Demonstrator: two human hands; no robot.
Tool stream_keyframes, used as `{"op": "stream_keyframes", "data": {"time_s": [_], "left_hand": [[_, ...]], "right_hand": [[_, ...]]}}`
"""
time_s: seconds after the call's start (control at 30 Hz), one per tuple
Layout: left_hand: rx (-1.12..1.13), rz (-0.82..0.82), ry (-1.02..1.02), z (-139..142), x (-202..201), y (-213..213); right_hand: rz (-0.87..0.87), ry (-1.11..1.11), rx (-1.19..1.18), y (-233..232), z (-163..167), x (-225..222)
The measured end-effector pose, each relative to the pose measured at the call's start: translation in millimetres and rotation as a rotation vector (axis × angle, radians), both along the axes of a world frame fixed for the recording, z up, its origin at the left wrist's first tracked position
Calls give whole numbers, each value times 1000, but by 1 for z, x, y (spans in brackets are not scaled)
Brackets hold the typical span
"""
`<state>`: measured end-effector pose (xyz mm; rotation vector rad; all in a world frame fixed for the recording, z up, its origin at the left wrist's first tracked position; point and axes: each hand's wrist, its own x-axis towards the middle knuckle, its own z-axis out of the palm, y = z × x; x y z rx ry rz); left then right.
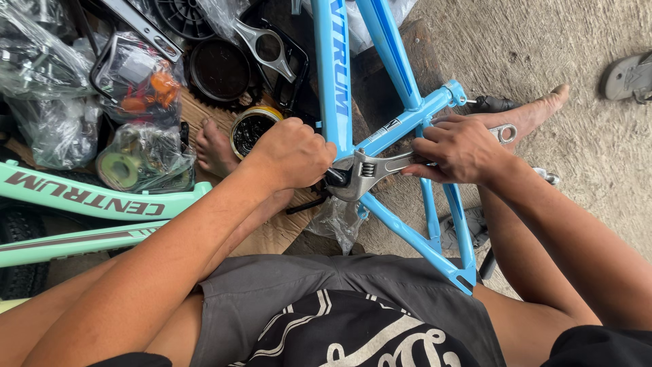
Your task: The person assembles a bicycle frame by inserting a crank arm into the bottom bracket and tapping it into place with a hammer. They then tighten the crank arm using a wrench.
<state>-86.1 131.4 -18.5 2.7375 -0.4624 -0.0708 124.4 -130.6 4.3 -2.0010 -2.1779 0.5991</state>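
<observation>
Leftmost, clear plastic bags point(51, 129) lie heaped on the floor; one point(139, 75) holds orange and black small parts, another point(146, 160) a pale green ring-shaped piece. Below them runs a mint-green bicycle frame point(88, 197). Near the person's bare foot point(216, 151) stands an open round tin point(251, 128) with a yellow rim, dark grease or small parts inside; which, the view does not settle.

At centre, the left hand point(292, 153) is clenched over the bottom-bracket area of the sky-blue bicycle frame point(334, 81), which lies across the person's lap and the concrete floor; what the fist encloses is hidden. An adjustable wrench point(370, 170) has its head set at that same junction. The right hand point(462, 148) grasps the wrench's handle, fingers wrapped round it, the hanging hole at the end showing past the knuckles.

The frame looks rigid and fairly light but awkward, likely to pivot unless braced at the tube junction. The steel wrench seems heavy and smooth; a hold far out on the handle would give most leverage.
</observation>
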Motion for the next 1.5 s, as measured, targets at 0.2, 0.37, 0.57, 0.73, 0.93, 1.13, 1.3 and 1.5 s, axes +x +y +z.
{"op": "stream_keyframes", "data": {"time_s": [0.2,0.37,0.57,0.73,0.93,1.13,1.3,1.5], "left_hand": [[13,-82,-27,-2,0,3],[-20,-146,-149,-3,4,8],[-47,-253,-212,-4,8,12],[-74,-272,-214,-2,8,11],[-97,-285,-192,1,11,17],[-108,-305,-157,4,11,17],[-174,-286,-145,6,8,13],[-163,-294,-144,8,7,9]], "right_hand": [[127,-69,28,1,-13,7],[181,-113,3,4,-15,13],[250,-166,-70,9,-14,18],[324,-169,-51,21,-17,28],[418,-232,80,45,-19,38],[494,-300,121,68,-12,41],[570,-343,188,90,-7,44],[651,-370,254,116,-1,48]]}}
